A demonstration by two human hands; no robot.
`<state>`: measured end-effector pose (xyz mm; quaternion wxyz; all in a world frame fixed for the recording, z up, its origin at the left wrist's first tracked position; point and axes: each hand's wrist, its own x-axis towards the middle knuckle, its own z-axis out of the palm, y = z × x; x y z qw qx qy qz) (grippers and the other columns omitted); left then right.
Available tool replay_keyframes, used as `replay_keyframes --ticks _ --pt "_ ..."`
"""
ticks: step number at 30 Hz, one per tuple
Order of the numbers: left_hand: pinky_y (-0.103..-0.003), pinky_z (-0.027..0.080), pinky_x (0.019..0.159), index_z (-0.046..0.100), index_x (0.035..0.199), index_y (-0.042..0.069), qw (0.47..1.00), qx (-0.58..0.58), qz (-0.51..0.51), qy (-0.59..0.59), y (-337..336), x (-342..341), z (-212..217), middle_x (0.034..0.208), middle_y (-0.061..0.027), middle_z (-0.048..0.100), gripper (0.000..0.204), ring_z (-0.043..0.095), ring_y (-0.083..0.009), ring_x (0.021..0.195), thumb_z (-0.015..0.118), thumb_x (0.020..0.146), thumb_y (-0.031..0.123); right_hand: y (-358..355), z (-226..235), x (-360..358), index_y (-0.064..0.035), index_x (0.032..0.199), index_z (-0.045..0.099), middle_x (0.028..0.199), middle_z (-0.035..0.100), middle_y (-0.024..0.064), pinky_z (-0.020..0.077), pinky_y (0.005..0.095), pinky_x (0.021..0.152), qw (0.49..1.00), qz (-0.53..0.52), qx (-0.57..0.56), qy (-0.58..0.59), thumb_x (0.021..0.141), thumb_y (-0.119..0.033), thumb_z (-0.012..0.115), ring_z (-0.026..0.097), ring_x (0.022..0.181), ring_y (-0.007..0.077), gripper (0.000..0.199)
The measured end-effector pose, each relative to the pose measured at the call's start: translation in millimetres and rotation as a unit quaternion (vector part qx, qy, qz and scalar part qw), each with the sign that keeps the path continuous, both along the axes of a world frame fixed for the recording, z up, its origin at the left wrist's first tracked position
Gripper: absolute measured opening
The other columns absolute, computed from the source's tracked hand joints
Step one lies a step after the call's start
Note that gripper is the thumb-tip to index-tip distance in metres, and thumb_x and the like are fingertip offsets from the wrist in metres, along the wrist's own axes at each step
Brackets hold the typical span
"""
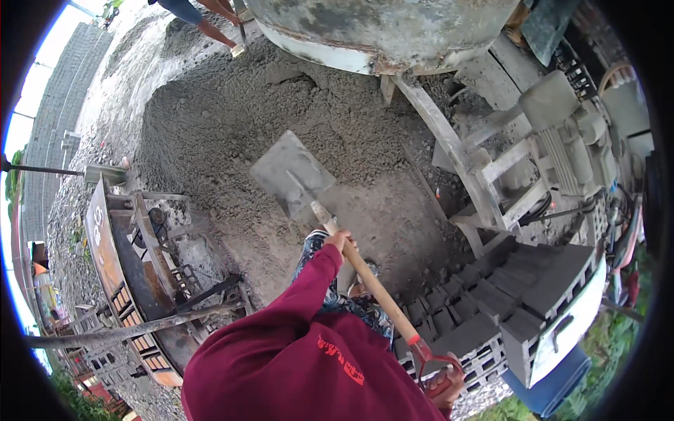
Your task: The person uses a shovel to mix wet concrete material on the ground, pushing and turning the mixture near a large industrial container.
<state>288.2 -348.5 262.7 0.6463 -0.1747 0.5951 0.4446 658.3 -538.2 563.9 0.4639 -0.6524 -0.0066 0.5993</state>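
I hold a shovel over a heap of grey cement mix (232, 119). Its flat grey blade (291, 174) hangs just above the heap, empty and facing up. My left hand (339, 241), at the end of a maroon sleeve, grips the wooden shaft (372, 284) close to the blade. Down at the lower right, my right hand (444, 382) is closed on the shovel's red handle grip (430, 359). My patterned trousers and one foot show beneath the shaft.
A big metal mixer drum (379, 28) on a grey frame (456, 154) stands behind the heap. Stacked grey hollow blocks (491, 302) lie to the right, a rusty block-making machine (133, 266) to the left. Another person's legs (210, 21) stand at the far top.
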Motion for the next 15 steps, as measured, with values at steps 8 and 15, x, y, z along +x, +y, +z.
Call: replay_keyframes --ticks 8,15 --pt "-0.041 0.049 0.048 0.052 0.084 0.001 0.998 -0.027 -0.065 -0.006 96.8 70.4 -41.4 0.067 -0.0107 0.052 0.015 0.054 -0.0233 0.053 0.058 0.078 0.013 92.1 -36.8 -109.0 -0.0061 0.122 0.048 0.053 0.044 0.0021 0.0415 0.0309 0.040 0.980 -0.165 0.001 0.110 0.078 -0.017 0.060 0.043 0.041 0.0152 0.047" --pt "-0.042 0.048 0.048 0.048 0.082 0.001 0.992 -0.021 -0.123 -0.026 143.5 65.7 21.2 0.065 -0.0104 0.050 0.012 0.053 -0.0222 0.052 0.056 0.079 0.010 208.9 -26.3 -186.8 -0.0053 0.126 0.043 0.054 0.042 0.0021 0.0412 0.0323 0.042 0.980 -0.146 0.077 0.115 0.078 -0.017 0.058 0.042 0.041 0.0156 0.052"
